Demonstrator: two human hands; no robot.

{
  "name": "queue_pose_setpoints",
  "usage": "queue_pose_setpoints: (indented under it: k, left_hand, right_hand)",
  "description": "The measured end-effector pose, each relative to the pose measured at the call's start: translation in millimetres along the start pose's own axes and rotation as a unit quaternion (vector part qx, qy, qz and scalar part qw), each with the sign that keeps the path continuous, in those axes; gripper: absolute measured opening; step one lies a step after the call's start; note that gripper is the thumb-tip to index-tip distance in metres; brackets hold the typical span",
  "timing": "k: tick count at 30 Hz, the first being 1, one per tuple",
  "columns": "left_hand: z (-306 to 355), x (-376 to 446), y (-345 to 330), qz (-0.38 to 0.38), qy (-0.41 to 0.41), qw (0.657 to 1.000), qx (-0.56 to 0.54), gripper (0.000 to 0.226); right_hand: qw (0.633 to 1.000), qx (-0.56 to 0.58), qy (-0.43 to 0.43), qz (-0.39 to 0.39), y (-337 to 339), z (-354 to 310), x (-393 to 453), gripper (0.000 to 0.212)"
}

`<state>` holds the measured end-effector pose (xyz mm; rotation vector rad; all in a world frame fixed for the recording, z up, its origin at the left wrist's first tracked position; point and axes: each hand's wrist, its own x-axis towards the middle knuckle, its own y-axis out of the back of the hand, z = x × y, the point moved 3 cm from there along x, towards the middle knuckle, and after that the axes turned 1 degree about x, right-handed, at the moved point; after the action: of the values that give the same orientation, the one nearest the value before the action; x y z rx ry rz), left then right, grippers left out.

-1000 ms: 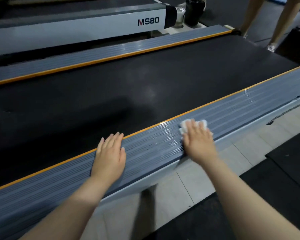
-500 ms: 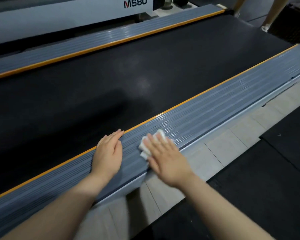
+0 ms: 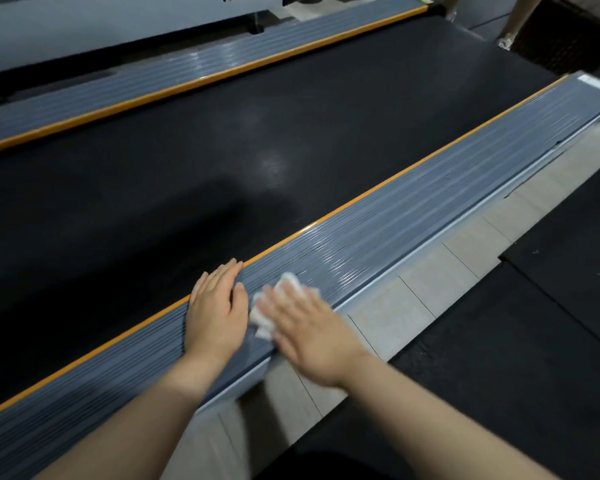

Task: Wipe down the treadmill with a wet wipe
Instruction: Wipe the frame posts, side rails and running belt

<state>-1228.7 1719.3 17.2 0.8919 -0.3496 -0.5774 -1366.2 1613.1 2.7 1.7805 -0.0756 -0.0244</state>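
Observation:
The treadmill has a wide black belt (image 3: 222,161) and a grey ribbed side rail (image 3: 413,216) with an orange inner edge, running from lower left to upper right. My left hand (image 3: 217,306) lies flat on the near rail, fingers together, holding nothing. Right beside it, my right hand (image 3: 312,334) presses a crumpled white wet wipe (image 3: 267,313) flat onto the same rail; the hand is blurred with motion and covers part of the wipe. The rail shines wet to the right of the wipe.
A second grey rail (image 3: 194,67) runs along the belt's far side, with another white machine (image 3: 84,26) behind it. Light floor tiles (image 3: 440,282) and black rubber mats (image 3: 499,358) lie to my right. Another person's foot (image 3: 506,39) stands at the top right.
My right hand has slid the wipe leftward along the rail until it is next to my left hand. The left hand has stayed in place on the rail.

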Motion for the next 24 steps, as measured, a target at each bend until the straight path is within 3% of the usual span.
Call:
queue_pose_setpoints:
  k: [3, 6, 8, 10, 12, 13, 15, 17, 19, 24]
  left_hand:
    - [1.4, -0.9, -2.5, -0.025, -0.023, 0.998, 0.051, 0.052]
    - [6.0, -0.1, -5.8, -0.031, -0.039, 0.994, 0.095, 0.048]
    - [7.5, -0.1, -6.2, -0.034, -0.039, 0.993, 0.103, 0.049]
    - [7.1, 0.0, -7.4, -0.045, -0.037, 0.993, 0.106, 0.049]
    - [5.3, 0.9, -9.2, -0.046, -0.03, 0.991, 0.119, 0.05]
    - [5.4, 1.0, -10.2, -0.041, -0.022, 0.991, 0.127, 0.05]
    - [13.5, 2.8, -15.3, -0.023, -0.006, 0.991, 0.131, 0.051]
    - [35.9, 6.7, -28.0, -0.02, 0.003, 0.994, 0.109, 0.051]
    - [70.3, 14.0, -49.4, -0.032, -0.021, 0.995, 0.097, 0.055]
    - [170.7, 60.4, -121.7, -0.058, -0.099, 0.991, 0.073, 0.06]
  right_hand:
    - [0.991, -0.027, -0.128, 0.02, 21.2, 96.0, 4.2, 0.055]
    - [0.954, -0.052, -0.295, 0.027, 46.4, 199.2, -8.5, 0.053]
    - [0.926, -0.034, -0.374, 0.048, 54.6, 219.9, -5.2, 0.049]
    - [0.945, -0.074, -0.31, 0.07, 50.0, 186.7, 11.7, 0.043]
    - [0.987, -0.051, -0.143, 0.047, 35.6, 132.6, 22.4, 0.036]
    - [0.998, -0.021, -0.06, 0.019, 27.9, 110.6, 21.3, 0.041]
    - [1.0, 0.013, 0.013, -0.023, 24.2, 105.5, 18.7, 0.056]
    - [1.0, 0.007, -0.013, -0.013, 29.6, 149.7, 26.0, 0.065]
    - [0.993, 0.018, -0.113, 0.002, 43.8, 219.8, 37.6, 0.074]
    - [0.948, -0.013, -0.311, 0.057, 87.0, 415.6, 15.7, 0.066]
